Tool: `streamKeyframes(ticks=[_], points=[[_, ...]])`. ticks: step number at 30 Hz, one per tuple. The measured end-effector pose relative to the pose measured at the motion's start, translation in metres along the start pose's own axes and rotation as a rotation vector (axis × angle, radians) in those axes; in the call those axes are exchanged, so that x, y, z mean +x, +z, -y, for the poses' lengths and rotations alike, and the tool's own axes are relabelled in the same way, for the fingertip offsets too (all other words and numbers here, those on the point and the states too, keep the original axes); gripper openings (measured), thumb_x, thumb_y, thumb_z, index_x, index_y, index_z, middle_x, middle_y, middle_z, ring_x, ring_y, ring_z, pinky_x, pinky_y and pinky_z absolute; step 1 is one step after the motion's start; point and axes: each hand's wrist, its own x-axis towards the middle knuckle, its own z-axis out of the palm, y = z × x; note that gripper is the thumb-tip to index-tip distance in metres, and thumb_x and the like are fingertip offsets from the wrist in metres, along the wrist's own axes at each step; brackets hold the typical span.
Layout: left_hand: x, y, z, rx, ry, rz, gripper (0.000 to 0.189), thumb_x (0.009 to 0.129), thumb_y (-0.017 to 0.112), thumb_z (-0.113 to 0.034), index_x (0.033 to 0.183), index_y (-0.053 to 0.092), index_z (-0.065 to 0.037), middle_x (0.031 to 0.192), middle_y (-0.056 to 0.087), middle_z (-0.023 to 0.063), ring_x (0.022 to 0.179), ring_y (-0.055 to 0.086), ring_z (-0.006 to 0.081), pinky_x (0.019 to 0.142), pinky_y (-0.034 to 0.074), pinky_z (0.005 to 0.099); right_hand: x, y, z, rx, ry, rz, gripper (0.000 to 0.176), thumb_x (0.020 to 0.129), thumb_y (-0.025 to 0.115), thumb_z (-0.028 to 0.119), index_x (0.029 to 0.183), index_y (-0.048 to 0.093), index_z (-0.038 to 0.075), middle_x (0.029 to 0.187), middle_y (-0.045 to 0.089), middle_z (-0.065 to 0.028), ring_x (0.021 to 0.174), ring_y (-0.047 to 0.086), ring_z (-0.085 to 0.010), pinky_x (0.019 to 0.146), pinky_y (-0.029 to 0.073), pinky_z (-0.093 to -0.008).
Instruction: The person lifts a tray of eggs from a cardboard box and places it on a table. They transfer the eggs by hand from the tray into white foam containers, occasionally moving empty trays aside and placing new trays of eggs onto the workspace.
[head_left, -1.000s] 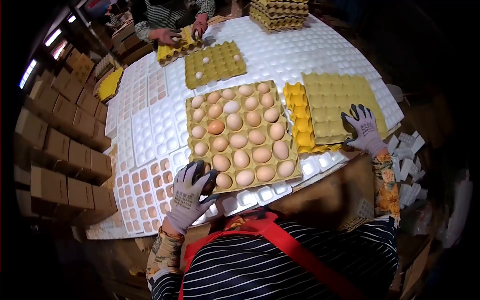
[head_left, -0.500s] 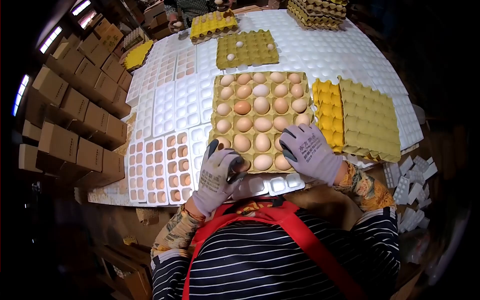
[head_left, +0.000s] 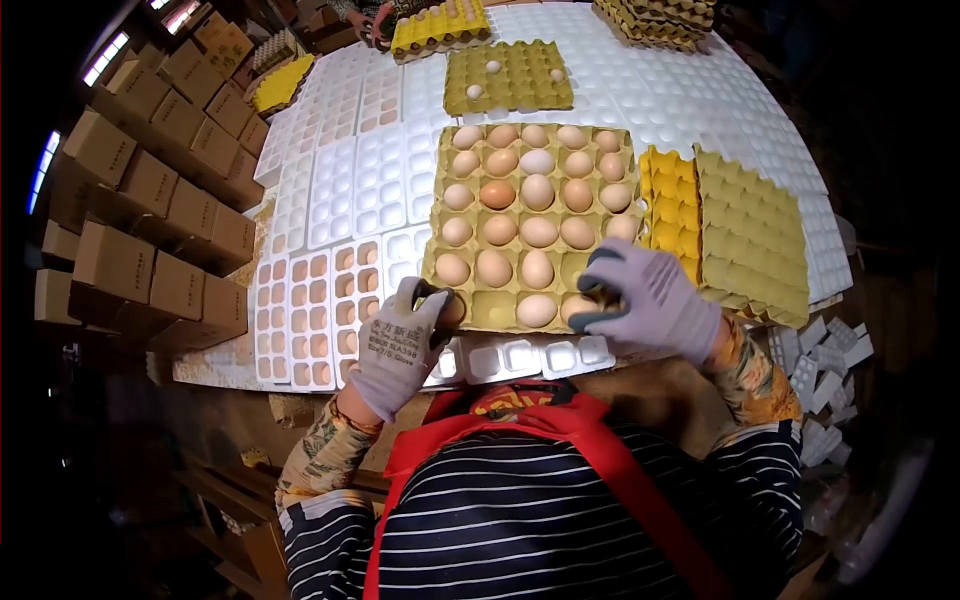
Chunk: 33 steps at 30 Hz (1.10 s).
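A large yellowish pulp tray [head_left: 487, 304] full of brown and pale eggs lies in front of me, with an empty cup in its front row. My left hand [head_left: 400, 340], in a pale glove with dark fingertips, curls round an egg [head_left: 452, 310] at the tray's front left corner. At the front right, my right hand [head_left: 640, 300] has its fingers bent over the tray, round an egg [head_left: 577, 308] that is partly covered. White trays [head_left: 490, 360] with square cups lie under and before the pulp tray.
Brown cartons [head_left: 120, 260] are stacked at the left. Right of the eggs lie a yellow tray [head_left: 672, 210] and an olive tray [head_left: 750, 235]. Behind stand a tray with a few eggs [head_left: 510, 85], a full yellow tray [head_left: 440, 30], stacked trays [head_left: 655, 25] and another person's hand [head_left: 378, 25].
My left hand has moved left and down, and an egg has left the front row's second cup. My right hand has shifted right. The view has shifted slightly.
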Motion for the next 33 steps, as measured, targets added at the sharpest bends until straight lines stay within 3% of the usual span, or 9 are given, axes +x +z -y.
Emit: streamKeyframes(ticks=[6, 10, 12, 14, 17, 22, 26, 30, 33], points=[[0.004, 0.013, 0.013, -0.405, 0.129, -0.089, 0.042, 0.074, 0.082, -0.013, 0.111, 0.064, -0.01, 0.1, 0.066, 0.0075, 0.085, 0.069, 0.0262, 0.074, 0.056, 0.0368, -0.024, 0.046, 0.014, -0.489, 0.008, 0.179, 0.046, 0.076, 0.078, 0.036, 0.107, 0.055, 0.011, 0.098, 0.059, -0.0081, 0.086, 0.065, -0.0292, 0.072, 0.051, -0.0406], [0.006, 0.012, 0.053, -1.322, -0.374, 0.101, 0.058, 0.083, 0.074, -0.012, 0.137, 0.056, -0.005, 0.116, 0.065, 0.0095, 0.088, 0.068, 0.0173, 0.064, 0.055, 0.0256, -0.025, 0.016, -0.005, -0.114, 0.068, 0.034, 0.051, 0.081, 0.075, 0.025, 0.125, 0.056, 0.008, 0.106, 0.06, -0.0098, 0.092, 0.067, -0.0234, 0.077, 0.053, -0.0393], [0.007, 0.013, 0.072, -1.914, -0.212, 0.09, 0.062, 0.087, 0.068, -0.014, 0.145, 0.048, -0.007, 0.121, 0.063, 0.0116, 0.095, 0.068, 0.0171, 0.06, 0.053, 0.0241, -0.026, -0.003, -0.014, 1.106, 0.426, 0.084, 0.062, 0.084, 0.071, 0.019, 0.141, 0.05, 0.007, 0.109, 0.059, -0.0079, 0.095, 0.066, -0.019, 0.079, 0.053, -0.0374], [0.012, 0.011, 0.076, -1.581, -0.248, 0.098, 0.061, 0.088, 0.069, -0.018, 0.145, 0.049, -0.008, 0.128, 0.06, 0.0126, 0.105, 0.066, 0.0179, 0.069, 0.055, 0.0301, -0.023, 0.006, -0.023, 1.363, 0.402, 0.037, 0.061, 0.086, 0.066, 0.018, 0.144, 0.05, 0.008, 0.111, 0.058, -0.006, 0.099, 0.063, -0.0165, 0.081, 0.053, -0.0354], [0.035, -0.014, 0.036, -0.278, 0.075, -0.043, 0.058, 0.07, 0.087, -0.028, 0.124, 0.068, -0.016, 0.125, 0.057, 0.0141, 0.113, 0.061, 0.0301, 0.093, 0.053, 0.0386, -0.004, 0.017, 0.002, 0.261, -0.12, 0.07, 0.051, 0.079, 0.072, 0.023, 0.128, 0.061, 0.012, 0.119, 0.058, -0.0163, 0.11, 0.06, -0.0327, 0.085, 0.051, -0.0422], [0.051, -0.014, 0.02, 0.106, 0.113, 0.124, 0.063, 0.069, 0.085, -0.031, 0.126, 0.061, -0.022, 0.126, 0.05, 0.0123, 0.11, 0.06, 0.0313, 0.091, 0.052, 0.0455, 0.009, 0.059, 0.058, -0.562, 0.028, 0.126, 0.046, 0.071, 0.08, 0.036, 0.11, 0.066, 0.015, 0.132, 0.05, -0.0147, 0.107, 0.055, -0.0341, 0.08, 0.05, -0.0447], [0.055, -0.003, 0.058, -0.393, 0.08, 0.06, 0.05, 0.073, 0.083, -0.039, 0.115, 0.067, -0.015, 0.115, 0.055, 0.0135, 0.101, 0.061, 0.034, 0.09, 0.052, 0.044, 0.017, 0.06, 0.059, -0.381, 0.009, 0.02, 0.042, 0.067, 0.084, 0.031, 0.103, 0.067, 0.014, 0.124, 0.054, -0.0126, 0.1, 0.058, -0.0329, 0.076, 0.05, -0.043], [0.045, -0.006, 0.097, -1.353, -0.217, 0.212, 0.037, 0.089, 0.075, -0.031, 0.115, 0.067, -0.007, 0.095, 0.063, 0.0012, 0.079, 0.06, 0.009, 0.066, 0.052, 0.0256, 0.032, 0.062, 0.054, -0.031, 0.18, -0.026, 0.034, 0.066, 0.084, 0.026, 0.094, 0.069, 0.013, 0.109, 0.059, -0.0098, 0.088, 0.064, -0.0293, 0.073, 0.052, -0.0423], [0.031, 0.022, 0.184, -1.494, -0.424, -0.053, 0.04, 0.09, 0.075, -0.033, 0.117, 0.067, -0.005, 0.091, 0.065, 0.0003, 0.073, 0.058, 0.0055, 0.06, 0.05, 0.0235, 0.042, 0.069, 0.1, -0.318, 0.319, 0.008, 0.045, 0.065, 0.086, 0.026, 0.105, 0.068, 0.014, 0.116, 0.056, -0.0122, 0.097, 0.061, -0.0329, 0.078, 0.052, -0.0453]])
